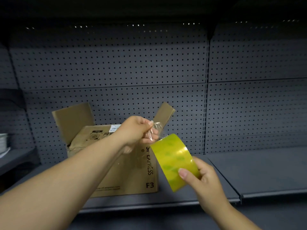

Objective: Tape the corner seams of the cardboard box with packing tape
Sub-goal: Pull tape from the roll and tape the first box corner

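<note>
A brown cardboard box [131, 176] with printed lettering stands on the grey shelf [249, 176], two of its top flaps raised. My right hand [204, 178] grips a yellowish roll of clear packing tape [174, 160] in front of the box's right corner. My left hand [136, 130] pinches the loose clear end of the tape [153, 130], pulled a short way up and left from the roll. My left forearm hides part of the box's front.
A grey pegboard wall [116, 72] backs the shelf. A stack of white plates [3, 141] sits on a lower shelf at the far left. The shelf's front edge [149, 205] runs just below the box. An upright post [206, 97] divides the pegboard panels.
</note>
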The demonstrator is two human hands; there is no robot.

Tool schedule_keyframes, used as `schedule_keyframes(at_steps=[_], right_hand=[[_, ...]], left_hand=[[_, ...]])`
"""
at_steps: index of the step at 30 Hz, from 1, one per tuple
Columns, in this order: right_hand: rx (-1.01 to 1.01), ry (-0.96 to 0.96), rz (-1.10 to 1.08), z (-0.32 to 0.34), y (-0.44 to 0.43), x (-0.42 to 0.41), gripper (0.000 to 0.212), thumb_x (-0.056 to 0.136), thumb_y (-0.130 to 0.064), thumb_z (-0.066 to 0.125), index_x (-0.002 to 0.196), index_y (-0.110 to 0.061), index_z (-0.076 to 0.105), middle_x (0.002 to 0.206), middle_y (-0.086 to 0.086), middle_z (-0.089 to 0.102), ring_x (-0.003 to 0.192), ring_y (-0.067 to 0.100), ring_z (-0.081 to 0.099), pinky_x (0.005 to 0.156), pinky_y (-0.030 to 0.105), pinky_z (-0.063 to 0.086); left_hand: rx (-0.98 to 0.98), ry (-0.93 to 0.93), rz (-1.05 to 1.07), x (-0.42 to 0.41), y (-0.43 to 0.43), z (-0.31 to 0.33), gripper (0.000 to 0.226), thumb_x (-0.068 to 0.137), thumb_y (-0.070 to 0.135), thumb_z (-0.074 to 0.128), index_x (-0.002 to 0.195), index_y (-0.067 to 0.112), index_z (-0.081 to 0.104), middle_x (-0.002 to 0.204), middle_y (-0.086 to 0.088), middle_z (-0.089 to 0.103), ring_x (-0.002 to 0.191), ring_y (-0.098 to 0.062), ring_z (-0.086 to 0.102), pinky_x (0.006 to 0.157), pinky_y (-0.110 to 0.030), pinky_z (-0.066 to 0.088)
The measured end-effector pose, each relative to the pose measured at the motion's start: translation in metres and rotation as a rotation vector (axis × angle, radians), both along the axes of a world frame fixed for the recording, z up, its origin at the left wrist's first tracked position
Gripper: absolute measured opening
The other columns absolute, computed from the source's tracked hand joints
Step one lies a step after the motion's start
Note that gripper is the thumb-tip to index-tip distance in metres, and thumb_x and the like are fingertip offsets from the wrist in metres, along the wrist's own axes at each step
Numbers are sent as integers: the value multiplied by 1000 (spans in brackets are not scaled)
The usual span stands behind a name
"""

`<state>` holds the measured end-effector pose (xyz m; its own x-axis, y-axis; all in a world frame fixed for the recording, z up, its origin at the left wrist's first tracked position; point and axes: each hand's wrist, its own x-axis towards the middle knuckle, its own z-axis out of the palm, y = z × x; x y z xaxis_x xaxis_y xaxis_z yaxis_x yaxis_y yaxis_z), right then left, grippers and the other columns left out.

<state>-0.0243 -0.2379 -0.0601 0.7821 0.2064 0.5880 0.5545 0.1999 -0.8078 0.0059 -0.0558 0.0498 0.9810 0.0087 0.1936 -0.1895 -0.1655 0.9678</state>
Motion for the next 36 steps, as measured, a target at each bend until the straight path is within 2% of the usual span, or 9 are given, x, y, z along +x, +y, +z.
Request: schedule_keyframes(at_steps=[5, 10, 14, 17, 19, 22, 30, 34, 36], right_hand=[[92, 47, 97, 4, -1, 15, 28, 63, -40, 65, 76, -16, 72, 64, -3, 68, 59, 2, 59, 54, 15, 47], [122, 53, 152, 7, -4, 25, 25, 63, -39, 64, 77, -20, 73, 63, -4, 68, 58, 1, 59, 54, 14, 48], [104, 46, 138, 8, -8, 31, 28, 63, -41, 64, 77, -19, 73, 63, -5, 67, 58, 2, 59, 54, 15, 47], [112, 50, 143, 7, -12, 34, 27, 63, -41, 63, 78, -20, 73, 64, -5, 68, 59, 1, 59, 54, 14, 47], [102, 50, 152, 7, -14, 36, 27, 63, -41, 64, 79, -20, 73, 65, -6, 68, 60, 1, 60, 55, 13, 47], [79, 37, 148, 6, -15, 39, 28, 64, -41, 64, 78, -18, 72, 67, -5, 68, 61, 2, 60, 56, 14, 48], [64, 27, 111, 5, -12, 49, 33, 61, -43, 64, 72, -12, 65, 61, -5, 65, 58, 2, 56, 54, 15, 46], [-114, -67, 10, 2, -12, 52, 27, 63, -49, 62, 77, -27, 69, 67, -15, 66, 63, -5, 57, 57, 12, 44], [-345, -195, -150, -1, -11, 53, 32, 68, -58, 58, 81, -31, 67, 74, -21, 62, 80, -4, 55, 75, 14, 43]], left_hand=[[-54, 69, 59, 9, -9, 0, 20, 96, 6, 37, 93, 4, 57, 62, -9, 57, 43, -12, 58, 43, -20, 48], [-171, 37, 183, 22, -23, -11, 30, 95, 12, 36, 67, 10, 45, 40, 3, 37, 34, -10, 36, 42, -21, 32], [-201, 91, 145, 30, -26, -14, 53, 95, 50, 29, 79, 7, 56, 48, 4, 28, 43, -11, 28, 47, -25, 26], [20, 89, 58, 33, -17, -11, 85, 66, 81, 46, 82, -2, 56, 55, 0, 37, 52, -15, 36, 59, -27, 35], [221, 37, 10, 35, -10, -12, 56, 65, 57, 73, 78, 4, 57, 61, -3, 51, 60, -18, 42, 71, -32, 38], [311, 9, 31, 41, -2, -14, 24, 68, 31, 79, 62, 14, 63, 58, 7, 58, 63, -16, 46, 71, -34, 40], [128, 132, -47, 45, -1, -5, 46, 73, 63, 61, 58, 20, 51, 59, 2, 35, 57, -14, 35, 61, -26, 39], [519, -52, 19, 50, 8, 2, 32, 88, 45, 53, 80, 15, 63, 74, -2, 55, 72, -17, 48, 72, -33, 37], [657, -90, 39, 53, 11, 9, 29, 87, 46, 55, 82, 19, 67, 91, 4, 65, 86, -14, 56, 76, -28, 40]])
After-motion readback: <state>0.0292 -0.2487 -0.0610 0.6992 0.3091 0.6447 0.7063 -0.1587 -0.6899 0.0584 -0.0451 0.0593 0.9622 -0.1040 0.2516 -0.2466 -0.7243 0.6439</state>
